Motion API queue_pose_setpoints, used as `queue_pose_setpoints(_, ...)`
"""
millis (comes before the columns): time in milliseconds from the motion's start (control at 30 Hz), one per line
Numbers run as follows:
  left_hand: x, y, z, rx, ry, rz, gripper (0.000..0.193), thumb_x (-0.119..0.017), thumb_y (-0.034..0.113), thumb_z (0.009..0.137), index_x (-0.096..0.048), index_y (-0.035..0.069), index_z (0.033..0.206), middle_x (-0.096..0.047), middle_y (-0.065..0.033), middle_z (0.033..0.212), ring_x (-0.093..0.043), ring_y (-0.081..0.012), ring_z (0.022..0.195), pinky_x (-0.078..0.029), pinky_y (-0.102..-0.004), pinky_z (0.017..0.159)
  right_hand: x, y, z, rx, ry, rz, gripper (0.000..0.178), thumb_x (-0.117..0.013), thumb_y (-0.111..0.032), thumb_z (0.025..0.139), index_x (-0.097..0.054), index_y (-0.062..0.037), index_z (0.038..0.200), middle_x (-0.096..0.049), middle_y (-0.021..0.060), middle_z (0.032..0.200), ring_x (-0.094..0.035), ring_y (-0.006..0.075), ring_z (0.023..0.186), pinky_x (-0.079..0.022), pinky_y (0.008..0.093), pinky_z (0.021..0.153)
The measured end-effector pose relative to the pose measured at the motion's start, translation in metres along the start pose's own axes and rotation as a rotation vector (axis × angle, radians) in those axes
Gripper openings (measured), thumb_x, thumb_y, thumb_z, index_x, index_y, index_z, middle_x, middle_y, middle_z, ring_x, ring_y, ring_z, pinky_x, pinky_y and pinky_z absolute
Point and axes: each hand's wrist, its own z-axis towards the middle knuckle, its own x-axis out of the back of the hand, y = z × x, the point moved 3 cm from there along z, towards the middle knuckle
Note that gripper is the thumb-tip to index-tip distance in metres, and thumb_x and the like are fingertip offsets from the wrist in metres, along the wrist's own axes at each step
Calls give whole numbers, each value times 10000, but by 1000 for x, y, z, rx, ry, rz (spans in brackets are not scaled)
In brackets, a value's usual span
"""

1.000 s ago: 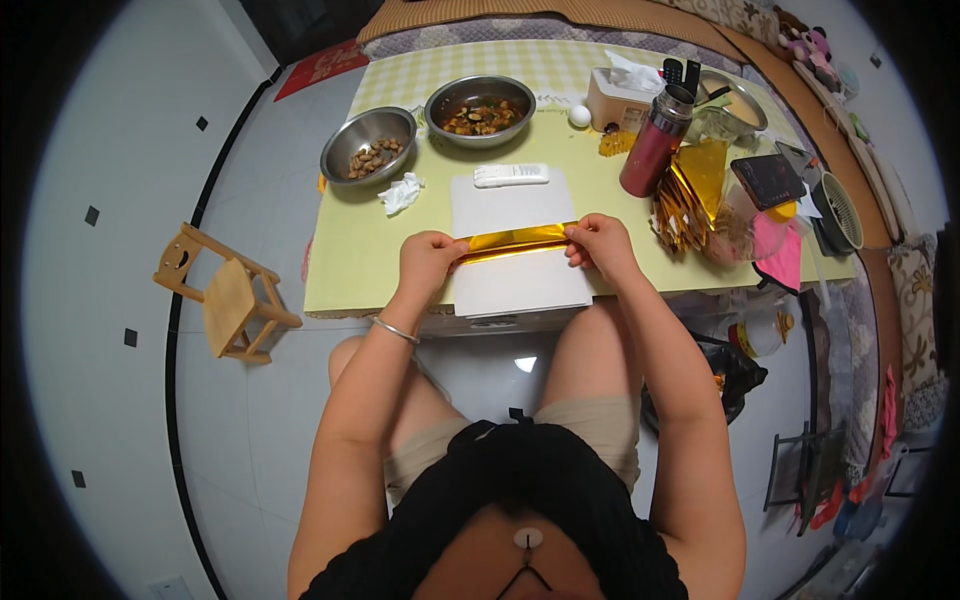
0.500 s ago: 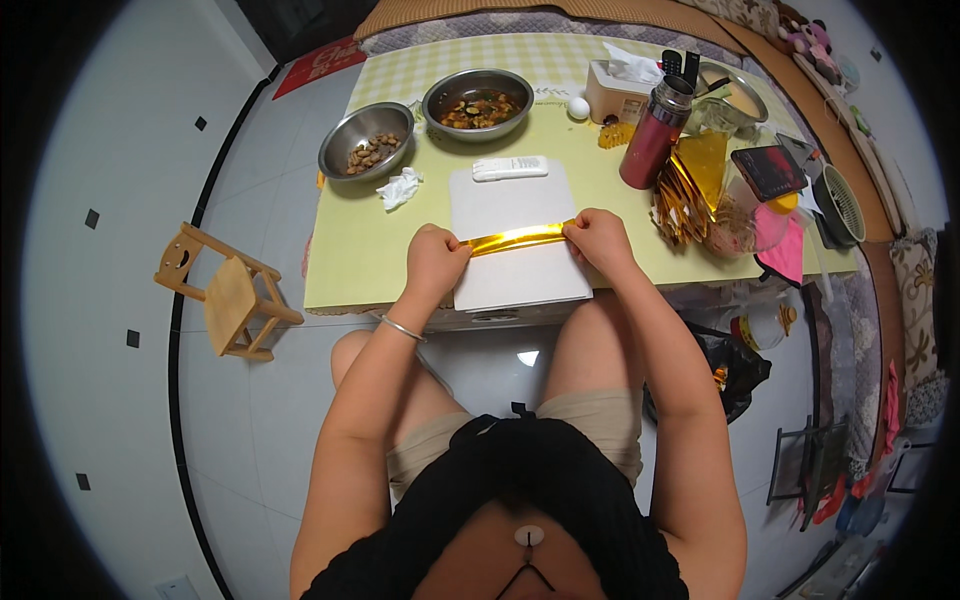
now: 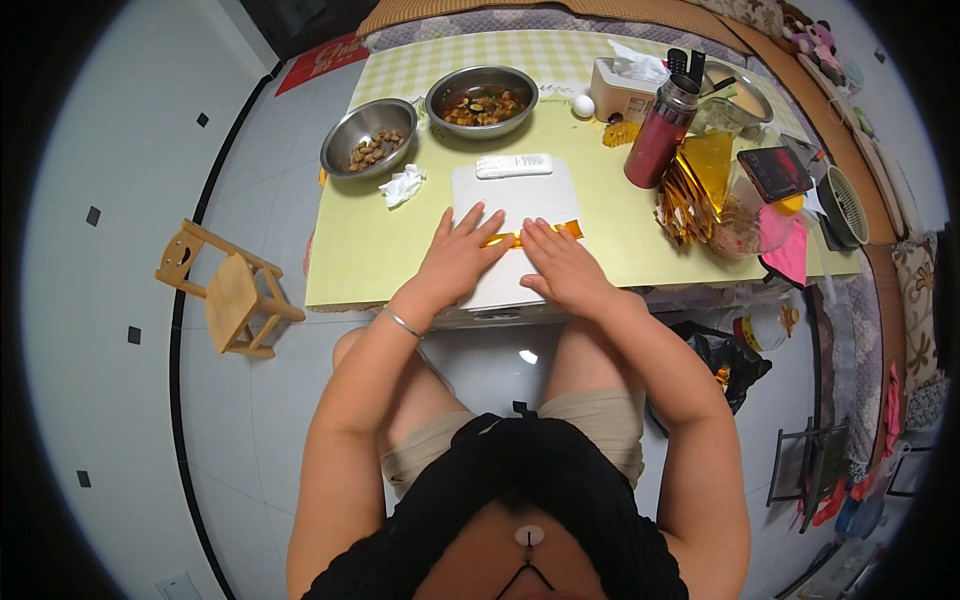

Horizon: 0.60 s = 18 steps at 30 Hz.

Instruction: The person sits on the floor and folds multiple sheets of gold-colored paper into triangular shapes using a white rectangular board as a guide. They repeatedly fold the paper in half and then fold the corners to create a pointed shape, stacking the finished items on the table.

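Note:
A shiny gold foil strip (image 3: 570, 230) lies across a white pad (image 3: 510, 287) at the table's near edge. My left hand (image 3: 463, 250) rests flat over the strip's left part, fingers spread. Over its middle and right part lies my right hand (image 3: 562, 263), with its fingers stretched out. Both palms face down, and they hide most of the strip; its right end and a short piece between the hands show. A white remote control (image 3: 514, 166) lies at the pad's far end, beyond my fingertips.
Two metal bowls, one with nuts (image 3: 368, 138) and one with soup-like food (image 3: 482, 103), stand at the far left beside a crumpled tissue (image 3: 402, 186). To the right are a red thermos (image 3: 661, 132), folded gold foil (image 3: 692, 180), a phone (image 3: 774, 175) and a tissue box (image 3: 622, 92).
Both hands have let go of the strip's ends, moved inward and opened flat onto it. The strip now lies on the pad instead of being stretched between my fists.

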Motion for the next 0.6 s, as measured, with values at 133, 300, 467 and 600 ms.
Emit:
queue_pose_setpoints(133,0,-17,-37,146,-75,-230,605,-600,397,938,-499,168,1489,-363,-65,1625,-263,-378,1515,-178,-622,1206,15,27,-18,-130,-117,27,669,-523,-393,1015,-360,-1,1533,-321,165,1626,-274,306,1519,-227,462,1236)
queue_pose_setpoints(300,21,-11,-51,225,0,-89,684,-623,492,922,-507,92,1464,-418,-179,1561,-283,-386,1497,-179,-616,1207,15,35,-12,-32,-15,-112,495,-546,-282,986,-542,22,1377,-527,182,1456,-481,318,1372,-313,485,1190)
queue_pose_setpoints(467,11,19,-4,-24,181,-184,545,-666,297,913,-567,-61,1312,-587,-237,1373,-544,-364,1310,-421,-478,1117,31,18,18,-40,-199,-340,320,-581,-154,895,-670,34,1137,-678,172,1192,-656,313,1112,-392,548,1123)
queue_pose_setpoints(600,-14,33,-5,245,128,-113,443,-662,270,897,-621,-60,1190,-649,-242,1235,-604,-320,1219,-468,-481,1045,28,21,24,57,-154,-363,219,-584,-124,853,-721,0,971,-690,168,967,-695,314,921,-425,603,1055)
